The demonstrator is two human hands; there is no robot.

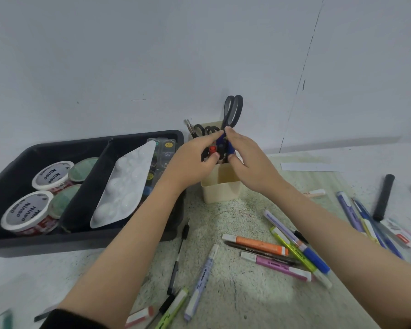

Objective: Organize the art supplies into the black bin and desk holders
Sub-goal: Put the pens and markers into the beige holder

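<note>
A cream desk holder (pixel 220 186) stands right of the black bin (pixel 86 241). Over its mouth both hands meet around a small bundle of items with blue, red and black parts (pixel 220 148). My left hand (pixel 190 160) pinches the bundle from the left, and my right hand (pixel 247 157) pinches it from the right. Dark-handled scissors (pixel 233 110) stick up just behind my fingertips, and I cannot tell whether they stand in the holder or are held. More scissor handles (pixel 205 130) and brushes (pixel 188 124) rise at the back.
The bin holds round tape rolls (pixel 26 213), a white palette (pixel 126 184) and a paint set (pixel 163 150). Several markers and pens (pixel 282 252) lie scattered on the speckled mat, with more at the right (pixel 370 217) and near the front edge (pixel 173 307).
</note>
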